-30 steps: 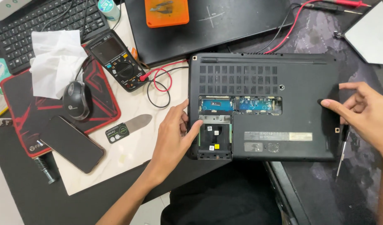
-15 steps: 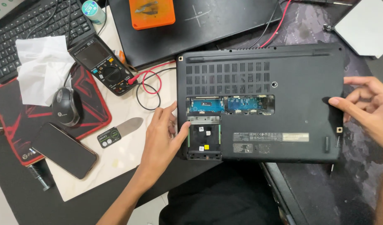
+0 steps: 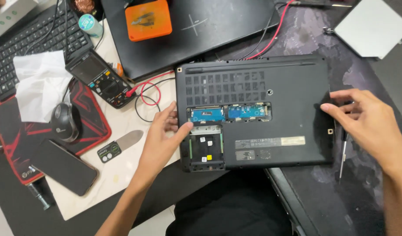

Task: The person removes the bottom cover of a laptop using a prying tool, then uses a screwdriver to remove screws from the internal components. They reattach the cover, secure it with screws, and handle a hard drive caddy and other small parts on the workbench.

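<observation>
A black laptop point(image 3: 288, 96) lies upside down on the desk, with an open bay showing blue memory boards point(image 3: 227, 113) and a drive slot point(image 3: 205, 146). My left hand point(image 3: 164, 135) rests on the laptop's left edge, its thumb at the open bay. My right hand point(image 3: 369, 124) touches the right edge with spread fingers and holds nothing. A thin screwdriver point(image 3: 342, 157) lies on the mat just under my right hand.
A second closed laptop point(image 3: 218, 26) with an orange box point(image 3: 147, 19) on it lies behind. A multimeter point(image 3: 100, 78) with red and black leads, a tissue point(image 3: 39, 83), a mouse point(image 3: 64, 120), a phone point(image 3: 63, 166), a keyboard point(image 3: 32, 48) and a metal pry tool point(image 3: 120, 144) sit at left. A grey cover panel point(image 3: 374, 26) lies far right.
The view has shifted, so the laptop now sits higher and more to the right. Both hands stay at the laptop's edges; my left thumb has moved up to the open bay.
</observation>
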